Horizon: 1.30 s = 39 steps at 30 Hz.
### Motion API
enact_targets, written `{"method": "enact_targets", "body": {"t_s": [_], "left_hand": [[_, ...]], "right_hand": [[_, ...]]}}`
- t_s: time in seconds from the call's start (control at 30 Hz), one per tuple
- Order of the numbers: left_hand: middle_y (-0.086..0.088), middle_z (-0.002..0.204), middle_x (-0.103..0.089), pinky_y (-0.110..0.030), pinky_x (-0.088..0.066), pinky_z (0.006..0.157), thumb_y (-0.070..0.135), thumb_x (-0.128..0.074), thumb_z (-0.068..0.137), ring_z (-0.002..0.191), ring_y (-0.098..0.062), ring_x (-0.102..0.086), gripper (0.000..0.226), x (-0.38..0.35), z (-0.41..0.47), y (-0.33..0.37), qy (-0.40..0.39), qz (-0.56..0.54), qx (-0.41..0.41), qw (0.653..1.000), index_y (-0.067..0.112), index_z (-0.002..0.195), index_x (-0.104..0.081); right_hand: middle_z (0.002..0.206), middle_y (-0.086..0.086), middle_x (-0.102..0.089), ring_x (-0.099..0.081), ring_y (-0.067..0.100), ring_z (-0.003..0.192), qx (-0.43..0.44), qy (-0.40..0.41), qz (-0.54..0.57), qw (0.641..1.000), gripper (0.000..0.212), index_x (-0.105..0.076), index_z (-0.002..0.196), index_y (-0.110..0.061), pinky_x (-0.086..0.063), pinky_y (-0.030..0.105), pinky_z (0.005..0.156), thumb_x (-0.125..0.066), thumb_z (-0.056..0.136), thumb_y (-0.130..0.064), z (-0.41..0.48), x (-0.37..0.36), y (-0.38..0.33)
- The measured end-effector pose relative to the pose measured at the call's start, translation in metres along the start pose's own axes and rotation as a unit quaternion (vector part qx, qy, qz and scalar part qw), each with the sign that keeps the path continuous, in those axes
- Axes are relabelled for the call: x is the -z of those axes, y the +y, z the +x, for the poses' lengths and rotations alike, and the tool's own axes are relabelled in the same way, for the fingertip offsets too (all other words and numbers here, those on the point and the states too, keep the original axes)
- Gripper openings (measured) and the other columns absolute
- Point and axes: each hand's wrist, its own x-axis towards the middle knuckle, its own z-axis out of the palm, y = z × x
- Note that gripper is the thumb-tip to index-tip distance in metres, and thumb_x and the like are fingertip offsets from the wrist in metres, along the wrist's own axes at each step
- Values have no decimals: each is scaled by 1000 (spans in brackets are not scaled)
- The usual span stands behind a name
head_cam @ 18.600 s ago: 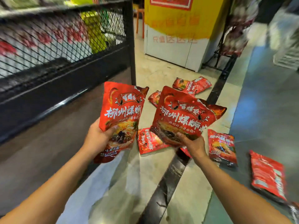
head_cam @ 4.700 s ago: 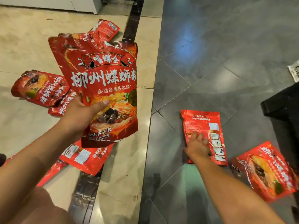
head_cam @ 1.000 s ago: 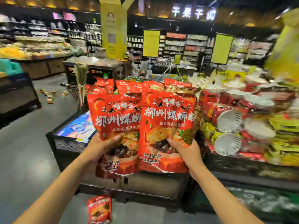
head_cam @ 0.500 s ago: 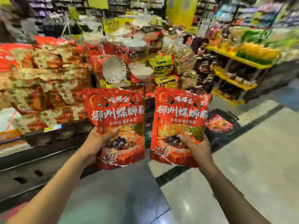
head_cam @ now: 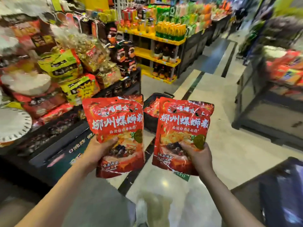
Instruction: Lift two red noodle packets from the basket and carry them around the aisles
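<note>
I hold two red noodle packets upright in front of me, side by side. My left hand [head_cam: 98, 151] grips the left red packet [head_cam: 116, 122] at its lower edge, thumb across the printed bowl. My right hand [head_cam: 196, 155] grips the right red packet [head_cam: 183, 123] the same way, thumb on its front. Both packets show white Chinese lettering and a noodle picture. A small gap separates them.
A black display stand [head_cam: 65, 141] piled with snack bags and paper plates runs along the left. A black basket [head_cam: 151, 110] with red packets sits behind my packets. Yellow shelves [head_cam: 160, 59] of bottles stand ahead. Another stand [head_cam: 270, 102] is at right, with a dark bin [head_cam: 282, 194] near.
The view has swung further right along the aisle, bringing the yellow bottle shelves and the right stand into sight. Both hands keep the same grip on the packets.
</note>
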Motion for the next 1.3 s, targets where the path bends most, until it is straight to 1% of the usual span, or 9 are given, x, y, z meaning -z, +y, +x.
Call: {"method": "enact_targets", "body": {"t_s": [0.17,0.33,0.6,0.77,0.83,0.97,1.1,1.23,1.3], "left_hand": [[-14,115,-76,-62,-54,97,37,-95,71,101,-43,-74,66,-58,104,6,-67,23,17,997,19,126,-62],[-9,113,-78,-53,-57,94,26,-85,79,98,-34,-76,54,-114,208,26,-98,48,9,994,18,126,-61],[-8,112,-78,-54,-57,95,23,-83,81,97,-32,-77,53,-212,347,47,-140,47,29,989,16,128,-58],[-1,112,-78,-40,-58,84,26,-84,82,96,-23,-77,50,-272,418,53,-134,38,27,990,23,126,-60],[2,108,-79,-34,-57,78,24,-84,84,92,-18,-78,43,-294,447,55,-123,37,23,991,25,121,-63],[0,106,-79,-34,-58,76,20,-83,84,91,-20,-78,44,-330,504,62,-103,24,30,994,21,122,-61],[0,107,-79,-44,-59,90,20,-85,81,95,-22,-77,49,-350,558,68,-56,18,35,998,19,124,-61],[-3,111,-77,-24,-59,68,15,-80,87,88,-15,-77,48,-357,603,78,-9,3,37,999,13,129,-57],[-3,111,-75,-21,-57,62,15,-79,88,83,-11,-77,43,-355,624,81,17,-4,40,999,15,126,-57]], "right_hand": [[107,-5,-73,-72,18,93,-36,75,16,996,72,-61,117,-26,-60,43,87,-97,60,-49,76,31,-1],[107,-5,-71,-70,15,91,-45,119,19,992,73,-58,122,-23,-54,30,72,-95,64,-47,151,46,-14],[109,-6,-74,-74,17,92,-82,187,21,979,83,-61,121,-29,-61,41,82,-93,54,-67,258,69,-16],[112,-6,-74,-73,17,93,-85,195,-1,977,85,-60,123,-30,-61,46,87,-90,54,-71,343,78,-19],[113,-5,-73,-72,18,95,-81,193,-7,978,81,-59,123,-29,-60,46,90,-91,58,-65,382,78,-24],[120,-1,-69,-70,23,102,-70,158,-15,985,82,-54,133,-24,-57,49,95,-91,67,-56,470,76,-40],[122,-2,-67,-69,23,103,-56,111,-28,992,81,-52,135,-25,-57,49,97,-89,70,-56,562,68,-66],[118,-4,-67,-68,22,102,-45,59,-58,996,82,-52,131,-27,-57,47,95,-90,66,-60,645,44,-94],[115,-4,-64,-66,22,100,-38,31,-79,996,79,-52,129,-26,-56,44,94,-90,68,-57,681,24,-109]]}}
